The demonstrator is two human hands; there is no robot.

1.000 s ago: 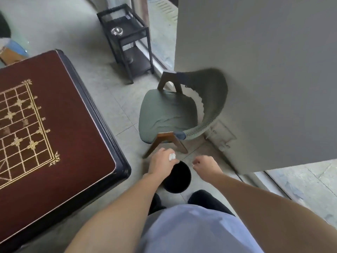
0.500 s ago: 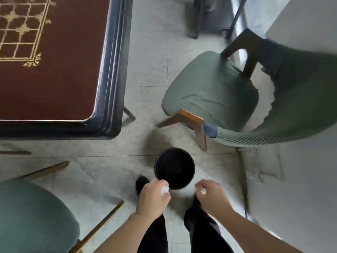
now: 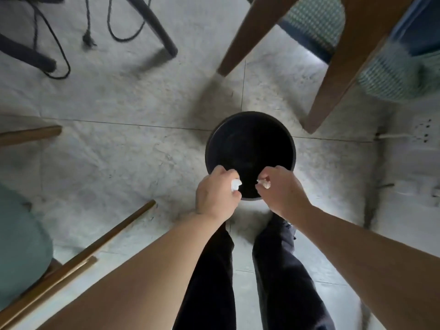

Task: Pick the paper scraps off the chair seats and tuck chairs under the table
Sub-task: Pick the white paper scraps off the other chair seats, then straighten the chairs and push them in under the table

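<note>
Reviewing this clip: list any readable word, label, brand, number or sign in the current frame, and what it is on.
None: no readable text shows in this frame.
Black bin: plain, no label visible.
Paper scraps in the left hand and right hand: white, no print that can be made out.
Dark specks on the floor at the right edge: marks, not letters.

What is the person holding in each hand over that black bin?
Each hand pinches a paper scrap in its fingertips: left hand a white scrap, right hand another scrap.
</note>
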